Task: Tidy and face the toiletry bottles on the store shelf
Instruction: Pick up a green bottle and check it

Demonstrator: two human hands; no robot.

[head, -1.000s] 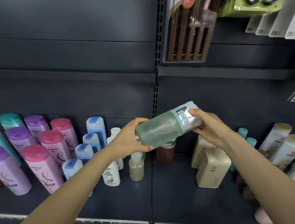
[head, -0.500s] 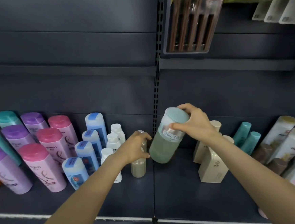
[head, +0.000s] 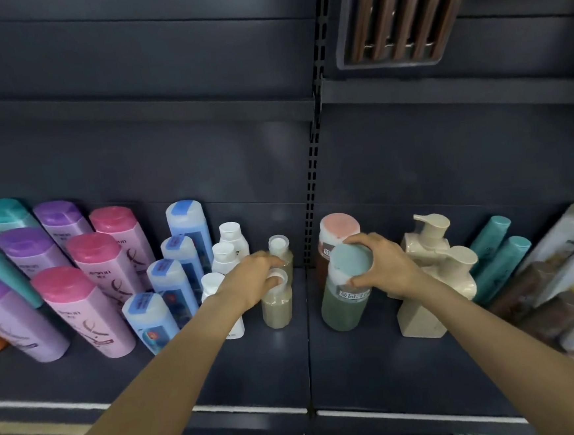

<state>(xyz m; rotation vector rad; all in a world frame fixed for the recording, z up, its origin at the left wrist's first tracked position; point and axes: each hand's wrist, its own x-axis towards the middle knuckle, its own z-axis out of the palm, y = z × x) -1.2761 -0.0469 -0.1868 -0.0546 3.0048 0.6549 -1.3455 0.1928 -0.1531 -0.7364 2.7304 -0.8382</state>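
"On the shelf [head: 376,364], right of the slotted upright [head: 312,167]: which item was held?"

"Green bottle [head: 342,307]. It stood upright directly in front of the brown bottle [head: 338,227] (pink cap), near the cream pump bottles [head: 431,274]. Right hand [head: 387,266]: fingers and thumb were clamped round its teal cap [head: 350,260]."

"And left of the upright?"

"Left hand [head: 249,282]: fingers were curled round the white-capped top of the small beige bottle [head: 277,307], which stood upright before a second like it. Blue bottles [head: 167,288] and pink bottles [head: 89,294] stood in rows further left."
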